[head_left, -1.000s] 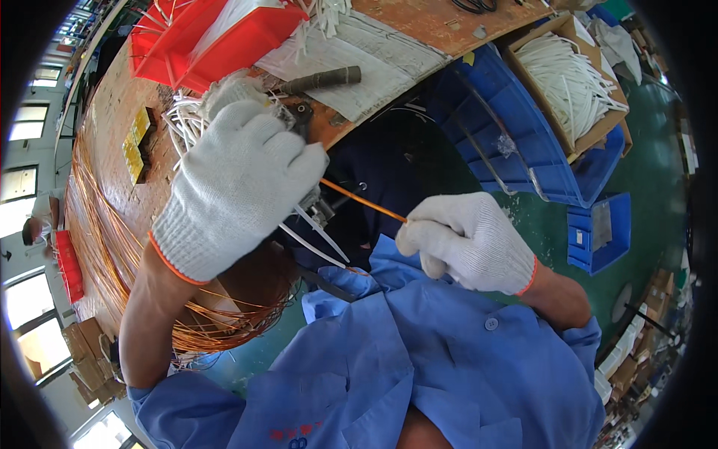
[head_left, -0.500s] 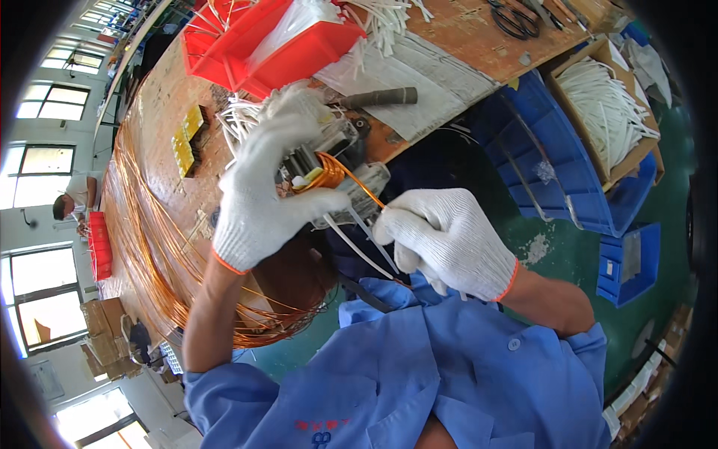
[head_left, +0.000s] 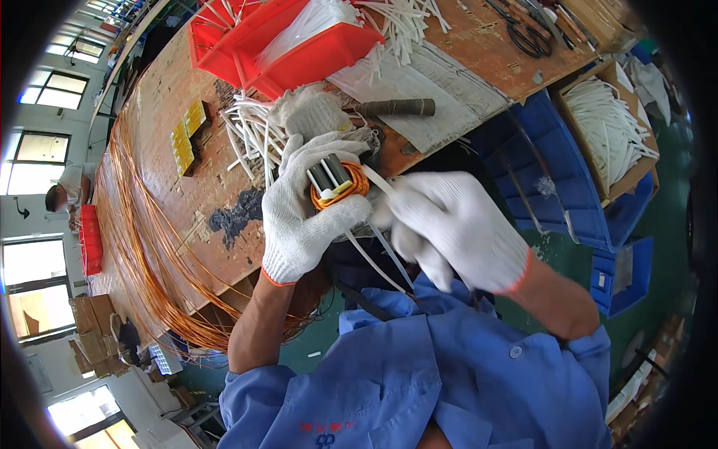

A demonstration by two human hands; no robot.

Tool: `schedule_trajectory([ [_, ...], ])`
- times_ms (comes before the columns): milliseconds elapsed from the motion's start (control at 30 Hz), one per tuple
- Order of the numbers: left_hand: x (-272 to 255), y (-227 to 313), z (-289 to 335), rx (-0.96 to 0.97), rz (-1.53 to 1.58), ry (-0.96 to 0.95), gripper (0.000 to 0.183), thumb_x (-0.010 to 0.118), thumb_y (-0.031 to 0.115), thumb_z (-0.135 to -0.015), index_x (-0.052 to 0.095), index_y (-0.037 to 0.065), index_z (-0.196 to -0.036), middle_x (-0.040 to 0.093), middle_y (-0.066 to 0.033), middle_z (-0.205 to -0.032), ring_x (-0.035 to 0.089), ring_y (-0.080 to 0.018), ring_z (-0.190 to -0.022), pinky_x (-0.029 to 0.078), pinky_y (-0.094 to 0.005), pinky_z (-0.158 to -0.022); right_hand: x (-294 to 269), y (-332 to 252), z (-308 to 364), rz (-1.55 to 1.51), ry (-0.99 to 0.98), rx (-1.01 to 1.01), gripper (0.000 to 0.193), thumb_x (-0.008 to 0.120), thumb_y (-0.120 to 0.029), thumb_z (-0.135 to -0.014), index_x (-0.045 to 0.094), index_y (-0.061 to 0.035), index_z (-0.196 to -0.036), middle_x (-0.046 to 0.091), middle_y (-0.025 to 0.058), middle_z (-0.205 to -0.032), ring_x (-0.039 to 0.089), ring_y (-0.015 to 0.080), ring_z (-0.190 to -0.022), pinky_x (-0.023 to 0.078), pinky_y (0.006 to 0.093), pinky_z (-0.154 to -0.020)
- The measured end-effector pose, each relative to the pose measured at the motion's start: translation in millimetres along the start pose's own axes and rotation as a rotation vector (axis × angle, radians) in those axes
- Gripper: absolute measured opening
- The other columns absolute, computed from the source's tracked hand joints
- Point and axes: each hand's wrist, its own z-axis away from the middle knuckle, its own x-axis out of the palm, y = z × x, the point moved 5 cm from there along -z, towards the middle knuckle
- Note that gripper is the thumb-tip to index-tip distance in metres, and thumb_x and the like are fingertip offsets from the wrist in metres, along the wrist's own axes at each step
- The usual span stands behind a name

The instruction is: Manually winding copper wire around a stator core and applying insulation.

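In white knit gloves, both my hands work over the table's near edge. My left hand (head_left: 303,224) is closed around a wire coil (head_left: 359,179), orange copper turns wound about a core with dark bars (head_left: 329,173) and a pale yellowish edge. From the coil's right side a white sleeve tube (head_left: 376,178) runs into the fingers of my right hand (head_left: 460,228), which is closed and slightly blurred; its fingertips are partly hidden. Two more thin white tubes (head_left: 374,263) hang below the coil toward my blue jacket.
A red bin (head_left: 310,56) with clear plastic bags stands at the back, near loose white tubes (head_left: 254,135). Yellow-topped blocks (head_left: 187,138) and long copper wires (head_left: 142,247) lie left. Scissors (head_left: 529,37) lie far right; a carton of white tubes (head_left: 606,123) sits over blue bins.
My left hand has come right and taken hold of the coil, which is turned more toward me. Copper wire ran to my right hand before; now a white tube shows there.
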Motion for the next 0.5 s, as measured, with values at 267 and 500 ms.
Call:
schedule_trajectory([
  [267, 1, 0, 1, 0.067, -0.061, 0.023, 0.061, 0.091, 0.042, -0.089, 0.074, 0.004, -0.135, 0.076, -0.0135, -0.140, 0.060, -0.0358, -0.148, 0.023, -0.0564, -0.136, 4, 2, -18, -0.022, -0.023, -0.064, 0.029, 0.063, -0.022, -0.113, 0.074, 0.0009, -0.099, 0.069, 0.0044, -0.071, 0.054, 0.0082, -0.042, 0.042, 0.0262, -0.038],
  [500, 6, 0, 5, 0.169, -0.081, 0.100, 0.076, 0.073, 0.068, -0.098, 0.072, 0.004, -0.139, 0.070, -0.0156, -0.149, 0.054, -0.0417, -0.151, 0.028, -0.0570, -0.133, 24, 5, -6, -0.250, 0.009, 0.080, 0.030, 0.059, -0.020, -0.113, 0.071, 0.0028, -0.097, 0.069, 0.0100, -0.074, 0.056, 0.0136, -0.040, 0.047, 0.0308, -0.035],
])
